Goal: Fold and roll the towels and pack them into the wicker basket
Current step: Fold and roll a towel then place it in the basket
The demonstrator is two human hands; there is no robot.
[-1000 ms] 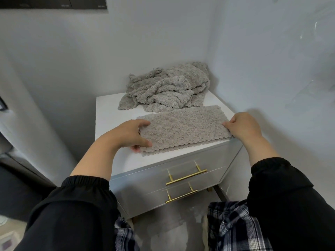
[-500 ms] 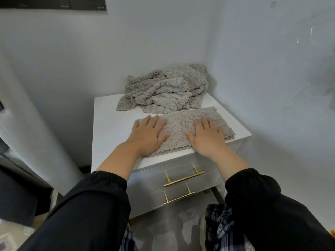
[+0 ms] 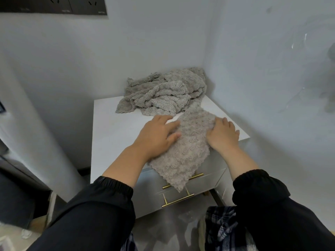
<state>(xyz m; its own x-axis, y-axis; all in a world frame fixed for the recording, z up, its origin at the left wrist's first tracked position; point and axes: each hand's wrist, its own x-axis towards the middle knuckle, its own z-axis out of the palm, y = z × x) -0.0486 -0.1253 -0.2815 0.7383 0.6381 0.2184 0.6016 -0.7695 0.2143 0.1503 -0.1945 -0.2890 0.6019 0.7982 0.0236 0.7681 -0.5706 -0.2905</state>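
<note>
A folded grey towel [image 3: 186,147] lies lengthwise on the white nightstand [image 3: 112,134], its near end hanging over the front edge above the drawers. My left hand [image 3: 157,136] rests on the towel's left edge with fingers spread. My right hand [image 3: 223,135] lies on its right edge, fingers slightly bent on the fabric. Behind them a heap of crumpled grey towels [image 3: 163,93] sits at the back of the nightstand. No wicker basket is in view.
Walls close in behind and to the right of the nightstand. Two drawers with gold bar handles [image 3: 178,201] face me. A dark socket panel [image 3: 54,5] hangs on the wall at top left. My plaid trousers [image 3: 223,230] show below.
The folded towel has turned from lying crosswise to lengthwise, with its near end now over the front edge. Both hands moved from flat on top to its left and right sides.
</note>
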